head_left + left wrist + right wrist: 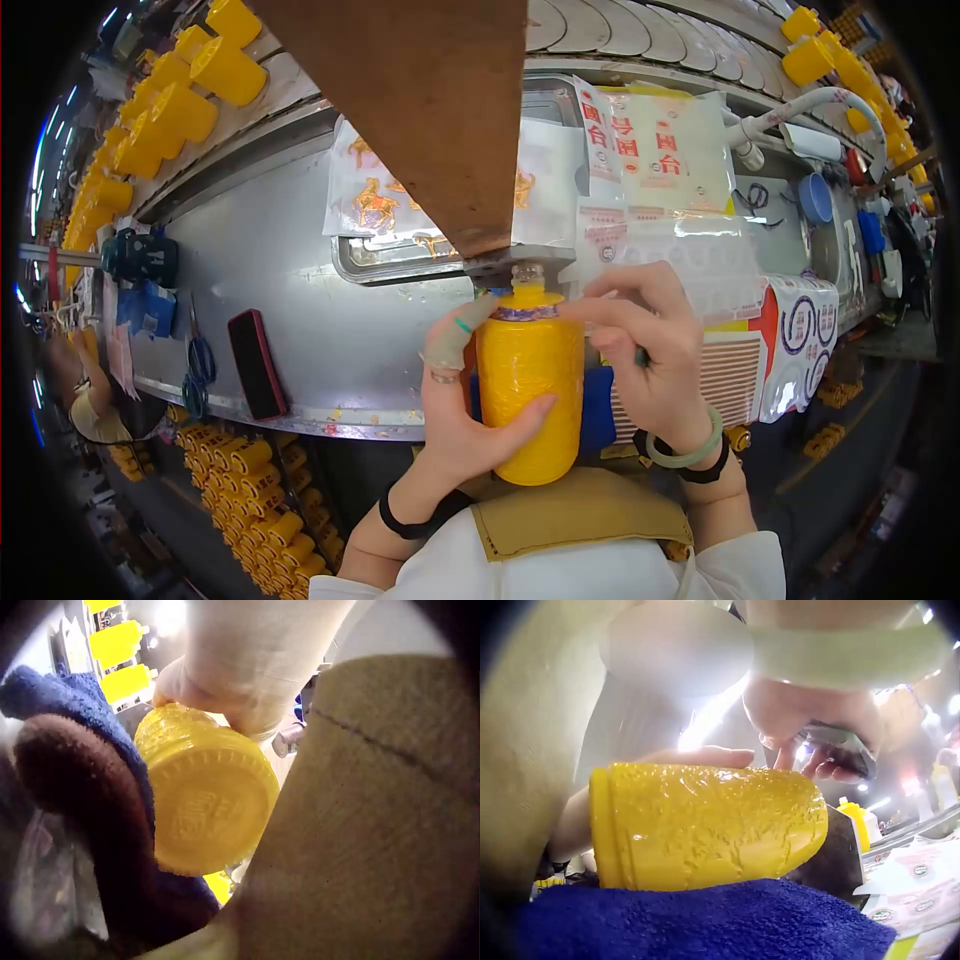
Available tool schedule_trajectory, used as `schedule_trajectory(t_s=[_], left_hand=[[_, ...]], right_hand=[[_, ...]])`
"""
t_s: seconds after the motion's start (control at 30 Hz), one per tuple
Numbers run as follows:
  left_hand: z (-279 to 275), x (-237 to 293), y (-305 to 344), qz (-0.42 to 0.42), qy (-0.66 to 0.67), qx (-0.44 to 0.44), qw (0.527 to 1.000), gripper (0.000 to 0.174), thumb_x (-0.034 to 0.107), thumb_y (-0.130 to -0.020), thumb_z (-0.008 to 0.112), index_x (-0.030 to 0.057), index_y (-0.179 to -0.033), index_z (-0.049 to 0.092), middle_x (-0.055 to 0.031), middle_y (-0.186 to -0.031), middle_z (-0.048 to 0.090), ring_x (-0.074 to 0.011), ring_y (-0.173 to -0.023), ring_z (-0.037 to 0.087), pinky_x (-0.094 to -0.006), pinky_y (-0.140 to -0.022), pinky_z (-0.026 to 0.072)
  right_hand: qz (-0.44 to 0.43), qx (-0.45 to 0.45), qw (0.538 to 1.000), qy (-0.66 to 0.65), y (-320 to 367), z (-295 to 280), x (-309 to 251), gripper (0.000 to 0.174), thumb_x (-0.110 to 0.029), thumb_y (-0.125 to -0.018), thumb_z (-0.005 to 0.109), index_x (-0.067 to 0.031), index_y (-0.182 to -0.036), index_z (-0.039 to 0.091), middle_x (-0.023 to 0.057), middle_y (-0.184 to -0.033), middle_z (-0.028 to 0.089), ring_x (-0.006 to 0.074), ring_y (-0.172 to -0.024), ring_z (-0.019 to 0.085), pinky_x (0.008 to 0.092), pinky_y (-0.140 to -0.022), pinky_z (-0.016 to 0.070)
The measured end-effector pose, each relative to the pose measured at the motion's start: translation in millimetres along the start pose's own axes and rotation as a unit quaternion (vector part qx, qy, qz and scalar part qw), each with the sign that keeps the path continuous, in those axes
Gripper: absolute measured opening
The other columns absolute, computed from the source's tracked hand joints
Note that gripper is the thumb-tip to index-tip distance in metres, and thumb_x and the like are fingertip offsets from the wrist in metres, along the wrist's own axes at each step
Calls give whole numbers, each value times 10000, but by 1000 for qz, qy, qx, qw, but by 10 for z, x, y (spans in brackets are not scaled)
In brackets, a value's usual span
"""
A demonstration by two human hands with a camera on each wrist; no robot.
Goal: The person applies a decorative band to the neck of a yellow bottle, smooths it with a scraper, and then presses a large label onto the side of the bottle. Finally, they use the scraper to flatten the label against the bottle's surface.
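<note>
We identify the metal desk point(285, 265) as the largest item; it spans the view in front of the person. Beyond its far edge runs a plated conveyor point(610, 30), and a row of yellow containers point(180, 115) stands toward the left. The brown beam point(430, 110) extends over the desk, narrowing toward the work area. Right of the beam we find plastic sheets point(660, 150) with red print; beneath and left of it, a tray point(365, 272) and a clear sheet with gold horse figures point(375, 205).

We locate the yellow bottle point(530, 400) in front of the body, base toward the person and clear neck point(527, 272) pointing away, near the beam's end. Its side rests against the blue cloth point(705, 922).

The left hand point(455, 410) has its grip closed around the bottle, thumb across the front. The right hand point(655, 355) has its grip open: one finger extends and touches the patterned band point(527, 313) at the shoulder. A small dark item shows at this hand; we cannot identify it.

On the desk at left we note the phone point(257, 365), then the scissors point(198, 360) beside it.
</note>
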State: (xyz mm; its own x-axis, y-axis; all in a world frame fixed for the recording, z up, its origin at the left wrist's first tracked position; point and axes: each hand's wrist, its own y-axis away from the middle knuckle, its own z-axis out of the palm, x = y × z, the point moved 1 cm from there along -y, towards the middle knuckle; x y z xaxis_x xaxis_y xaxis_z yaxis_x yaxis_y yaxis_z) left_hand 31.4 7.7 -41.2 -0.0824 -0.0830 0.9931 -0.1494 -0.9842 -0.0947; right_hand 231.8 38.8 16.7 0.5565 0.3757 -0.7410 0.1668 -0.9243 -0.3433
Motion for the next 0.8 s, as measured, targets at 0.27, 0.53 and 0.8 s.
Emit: schedule_trajectory(t_s=[0.27, 0.53, 0.8], left_hand=[[-72, -61, 1, 82, -89, 14, 993, 801, 123, -735, 861, -25, -1429, 492, -209, -1412, 506, -335, -1353, 499, -437, -1146, 397], [-72, -37, -19, 97, -106, 19, 989, 713, 151, -731, 853, -13, -1361, 564, -224, -1375, 549, -387, -1324, 520, -474, -1113, 418], [-65, 5, -42, 101, -123, 18, 987, 686, 149, -728, 851, -4, -1339, 580, -191, -1347, 577, -390, -1319, 516, -471, -1108, 423]], right_hand=[[38, 2, 999, -28, 188, 129, 38, 286, -202, -940, 687, -49, -1171, 757, 118, -1077, 687, 272, -895, 590, 371, -781, 491], [62, -23, 997, -44, 177, 143, 8, 301, -189, -932, 689, -75, -1202, 758, 122, -1104, 677, 259, -867, 583, 361, -768, 493], [58, -29, 997, -47, 184, 148, -3, 296, -188, -952, 676, -69, -1212, 752, 130, -1113, 663, 248, -854, 572, 353, -760, 490]])
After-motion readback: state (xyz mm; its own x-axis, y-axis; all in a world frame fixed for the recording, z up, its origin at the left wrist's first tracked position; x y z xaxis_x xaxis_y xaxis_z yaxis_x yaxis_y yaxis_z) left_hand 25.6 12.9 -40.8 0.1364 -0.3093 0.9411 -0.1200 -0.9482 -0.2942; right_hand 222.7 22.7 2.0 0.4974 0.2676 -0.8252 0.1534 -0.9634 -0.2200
